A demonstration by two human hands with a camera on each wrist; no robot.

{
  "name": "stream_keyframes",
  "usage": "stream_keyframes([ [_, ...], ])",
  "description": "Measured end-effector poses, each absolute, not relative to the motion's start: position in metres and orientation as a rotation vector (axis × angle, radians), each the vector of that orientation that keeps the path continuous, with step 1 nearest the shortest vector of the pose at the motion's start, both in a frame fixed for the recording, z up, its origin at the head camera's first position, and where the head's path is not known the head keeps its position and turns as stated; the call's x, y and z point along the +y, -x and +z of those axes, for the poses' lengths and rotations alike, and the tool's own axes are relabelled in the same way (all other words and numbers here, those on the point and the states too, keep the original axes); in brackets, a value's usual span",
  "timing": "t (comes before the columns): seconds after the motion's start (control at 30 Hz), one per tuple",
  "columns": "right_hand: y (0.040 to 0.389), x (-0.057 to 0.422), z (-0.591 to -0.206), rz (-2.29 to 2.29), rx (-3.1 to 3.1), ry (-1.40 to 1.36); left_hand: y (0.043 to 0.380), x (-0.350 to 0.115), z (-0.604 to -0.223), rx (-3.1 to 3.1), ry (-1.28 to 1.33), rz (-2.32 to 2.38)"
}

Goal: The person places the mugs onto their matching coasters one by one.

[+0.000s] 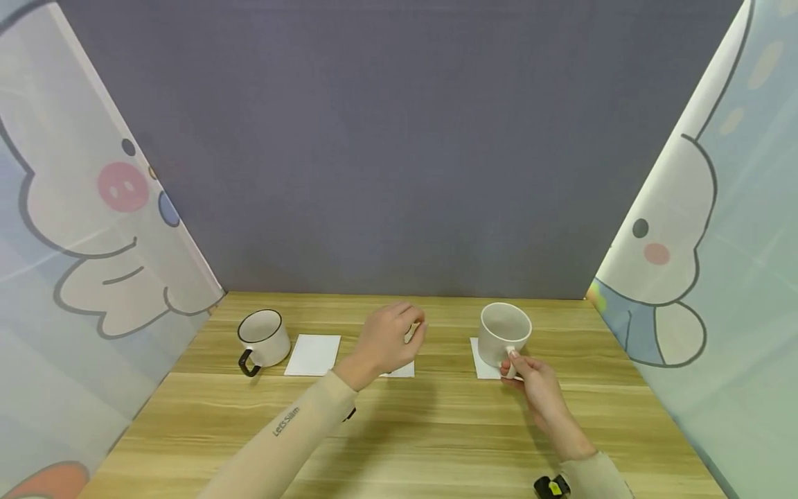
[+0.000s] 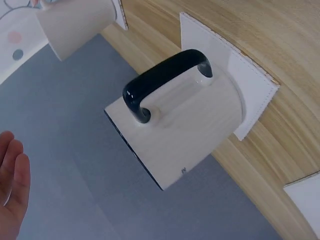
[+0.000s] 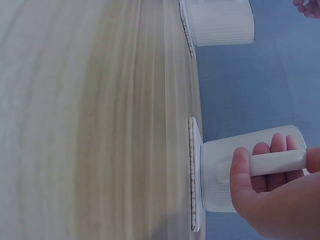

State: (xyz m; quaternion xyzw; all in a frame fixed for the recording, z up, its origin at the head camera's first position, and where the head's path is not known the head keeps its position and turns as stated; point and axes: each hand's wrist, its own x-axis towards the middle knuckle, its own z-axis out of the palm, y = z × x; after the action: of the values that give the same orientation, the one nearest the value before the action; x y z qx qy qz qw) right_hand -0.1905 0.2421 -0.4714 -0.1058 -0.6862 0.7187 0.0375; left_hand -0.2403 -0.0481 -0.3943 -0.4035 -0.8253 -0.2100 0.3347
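Observation:
My right hand (image 1: 541, 388) pinches the handle (image 3: 277, 162) of a ribbed white mug (image 1: 497, 346). That mug stands upright on a square white coaster (image 3: 196, 175) at the right. The left hand (image 1: 388, 337) is raised, its fingers loosely bent and holding nothing. In the head view it hides a second mug; the left wrist view shows this white mug (image 2: 190, 125) with its dark handle (image 2: 162, 77) and dark rim, upright on another white coaster (image 2: 260, 95). Fingers (image 2: 20, 185) of the left hand are apart from it.
At the left, a white mug (image 1: 271, 343) with black rim and handle stands on the wooden table (image 1: 474, 443), beside a bare white coaster (image 1: 314, 355). A grey panel (image 1: 399, 152) closes the back; cartoon-printed curtains (image 1: 736, 312) flank both sides. A small black object (image 1: 551, 487) lies near the right forearm.

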Motion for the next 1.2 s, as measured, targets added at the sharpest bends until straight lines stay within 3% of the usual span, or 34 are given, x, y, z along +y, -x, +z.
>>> stream_keyframes([
  [1.2, 0.193, 0.243, -0.474, 2.215, -2.091, 0.322, 0.232, -0.123, -0.4, -2.24, 0.757, -0.763],
])
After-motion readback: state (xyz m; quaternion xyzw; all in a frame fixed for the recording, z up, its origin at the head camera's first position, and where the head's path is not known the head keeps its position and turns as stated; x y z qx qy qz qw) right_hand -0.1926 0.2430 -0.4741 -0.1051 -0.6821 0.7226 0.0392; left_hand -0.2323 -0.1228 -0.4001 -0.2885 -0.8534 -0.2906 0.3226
